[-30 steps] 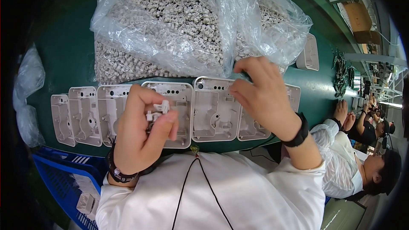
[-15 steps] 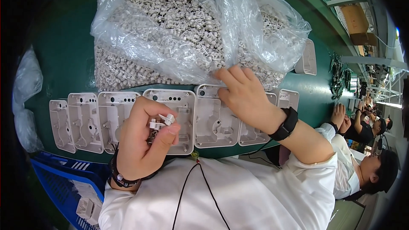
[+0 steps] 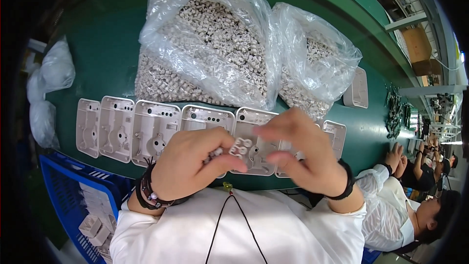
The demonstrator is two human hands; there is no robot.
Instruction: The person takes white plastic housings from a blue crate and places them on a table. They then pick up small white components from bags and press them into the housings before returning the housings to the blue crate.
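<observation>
My left hand [image 3: 193, 164] is closed around several small white plastic clips [image 3: 239, 147], which stick out past its thumb and forefinger. Close to their right side is my right hand [image 3: 310, 156], slightly blurred, its thumb and forefinger spread with nothing seen between them. Both hands hover over a row of light grey plastic housings [image 3: 116, 134], open side up, with holes and ribs inside; the hands partly cover the middle ones. Behind the row lies a large clear bag [image 3: 163, 80] full of similar small white parts, and beside it a second, smaller bag [image 3: 337, 66].
A blue crate [image 3: 61, 193] holding grey plastic pieces stands at the lower left. Clear plastic bags [image 3: 57, 68] lie at the table's left end. Further right are another housing [image 3: 359, 88], dark cables [image 3: 393, 112] and a seated co-worker in white [image 3: 386, 205].
My right hand has come away from the big bag toward my body and now faces my left hand. The left hand has moved right, still holding clips. The whole view has shifted.
</observation>
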